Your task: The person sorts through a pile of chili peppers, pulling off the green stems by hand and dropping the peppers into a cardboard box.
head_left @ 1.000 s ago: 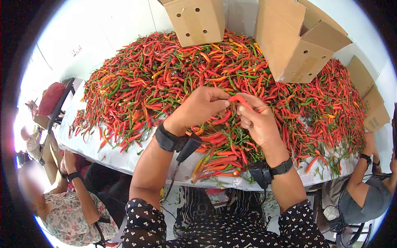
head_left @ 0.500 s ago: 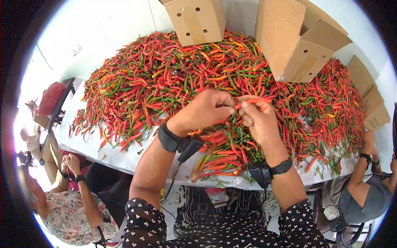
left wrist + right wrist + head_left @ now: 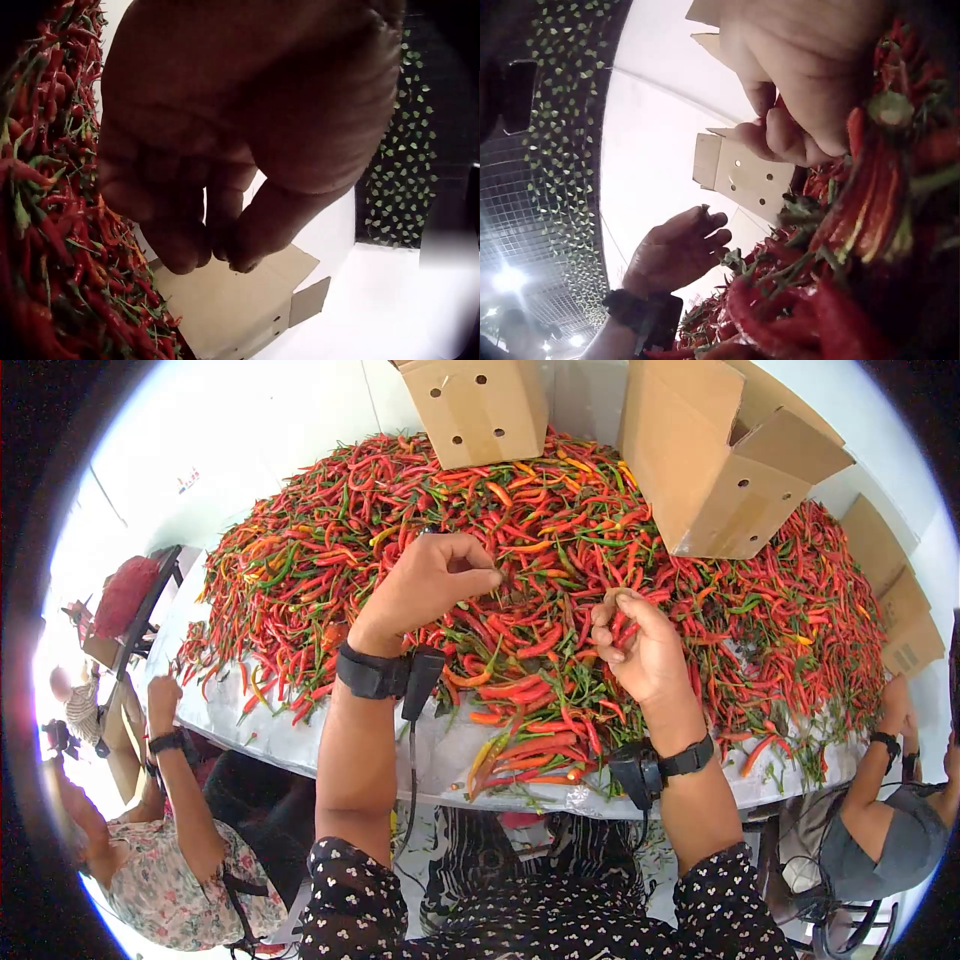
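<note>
The left hand (image 3: 425,585) hovers over the chili pile (image 3: 340,530), its thumb and index finger close together at a tiny dark bit that looks like a stem; the same bit shows at the fingertips of the left hand (image 3: 679,251) in the right wrist view. To its right, the right hand (image 3: 650,650) holds a red chili (image 3: 620,628) within curled fingers, palm partly up. Most of that chili is hidden; a little red shows between the fingers in the right wrist view. Larger red chilies (image 3: 540,745) lie grouped on the table below the hands.
Two cardboard boxes, one at the back (image 3: 480,420) and one to its right (image 3: 735,490), stand on the pile. The white table's front edge (image 3: 375,780) runs before the body. People sit at left (image 3: 190,860) and right (image 3: 880,840).
The hands have parted: the left moved left and slightly up, the right drew back a little. The chili between them is now inside the right hand's curled fingers.
</note>
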Tool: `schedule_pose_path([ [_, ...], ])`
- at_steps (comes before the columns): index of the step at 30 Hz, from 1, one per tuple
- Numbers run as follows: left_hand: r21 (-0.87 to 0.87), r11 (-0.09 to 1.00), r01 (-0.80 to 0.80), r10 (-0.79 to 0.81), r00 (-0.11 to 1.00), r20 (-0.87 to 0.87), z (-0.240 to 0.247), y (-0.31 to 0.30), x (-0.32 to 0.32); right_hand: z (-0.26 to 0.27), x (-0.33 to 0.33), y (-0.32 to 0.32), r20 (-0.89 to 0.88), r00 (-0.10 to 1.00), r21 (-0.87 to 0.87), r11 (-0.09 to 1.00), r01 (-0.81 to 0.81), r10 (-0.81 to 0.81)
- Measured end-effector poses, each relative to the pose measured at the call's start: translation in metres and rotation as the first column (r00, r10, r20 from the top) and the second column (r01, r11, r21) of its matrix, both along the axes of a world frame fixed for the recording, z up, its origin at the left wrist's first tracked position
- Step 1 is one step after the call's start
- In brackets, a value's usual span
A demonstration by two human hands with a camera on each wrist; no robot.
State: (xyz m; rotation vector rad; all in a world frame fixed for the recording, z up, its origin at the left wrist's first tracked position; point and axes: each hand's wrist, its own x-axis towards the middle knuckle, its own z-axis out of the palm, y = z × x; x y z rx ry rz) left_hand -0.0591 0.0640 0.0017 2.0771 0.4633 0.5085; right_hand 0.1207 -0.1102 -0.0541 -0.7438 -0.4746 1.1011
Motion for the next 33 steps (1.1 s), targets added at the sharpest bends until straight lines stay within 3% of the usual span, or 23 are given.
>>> schedule_pose_path([
  [5, 0.140, 0.990, 0.012, -0.021, 0.998, 0.063, -0.014, 0.009, 0.003, 0.001, 0.000, 0.000, 0.045, 0.999, -0.014, 1.000, -0.004, 0.005],
  [7, 0.456, 0.890, -0.028, 0.102, 0.985, -0.139, -0.018, 0.014, 0.007, 0.001, 0.001, 0.000, 0.077, 0.997, 0.000, 1.000, -0.016, 0.016],
  [11, 0.582, 0.812, -0.041, 0.150, 0.979, -0.141, -0.031, 0.029, 0.020, 0.002, -0.001, 0.000, 0.078, 0.997, -0.024, 1.000, -0.008, 0.010],
  [13, 0.707, 0.707, -0.005, 0.168, 0.972, -0.162, -0.034, 0.037, 0.025, 0.002, -0.001, 0.000, 0.066, 0.998, -0.030, 0.999, 0.010, -0.008],
  [17, 0.732, 0.680, 0.044, 0.243, 0.928, -0.281, -0.030, 0.041, 0.031, 0.001, 0.001, 0.000, 0.090, 0.996, -0.011, 1.000, 0.000, 0.001],
  [19, 0.538, 0.843, 0.011, 0.183, 0.934, -0.307, -0.021, 0.038, 0.027, 0.004, -0.001, -0.001, 0.102, 0.995, -0.024, 1.000, 0.008, -0.006],
  [20, 0.539, 0.842, 0.015, 0.181, 0.933, -0.310, -0.020, 0.037, 0.028, 0.004, 0.000, -0.001, 0.099, 0.995, -0.023, 1.000, 0.011, -0.009],
  [23, 0.589, 0.807, -0.055, 0.186, 0.969, -0.164, -0.018, 0.034, 0.030, 0.001, 0.001, -0.001, 0.121, 0.992, -0.012, 0.999, -0.045, 0.046],
  [25, 0.577, 0.803, 0.146, -0.031, 0.978, -0.204, -0.014, 0.031, 0.041, 0.002, -0.001, -0.001, 0.120, 0.991, -0.032, 0.998, -0.050, 0.053],
  [26, 0.578, 0.803, 0.145, -0.029, 0.979, -0.204, -0.018, 0.035, 0.046, 0.002, -0.002, 0.000, 0.120, 0.991, -0.030, 0.998, -0.052, 0.055],
  [28, 0.740, 0.599, 0.307, -0.043, 0.935, -0.353, -0.031, 0.044, 0.057, 0.001, -0.002, 0.000, 0.124, 0.992, -0.030, 0.999, -0.022, 0.025],
  [30, 0.738, 0.606, 0.297, 0.014, 0.924, -0.382, -0.033, 0.041, 0.060, 0.002, -0.001, 0.000, 0.122, 0.992, -0.037, 0.999, -0.014, 0.018],
  [32, 0.710, 0.606, 0.360, 0.174, 0.810, -0.559, -0.029, 0.034, 0.066, 0.001, -0.001, 0.000, 0.116, 0.993, -0.047, 0.999, -0.005, 0.011],
  [33, 0.709, 0.606, 0.360, 0.174, 0.810, -0.560, -0.028, 0.033, 0.068, 0.000, 0.000, 0.001, 0.121, 0.993, -0.038, 0.999, -0.009, 0.014],
])
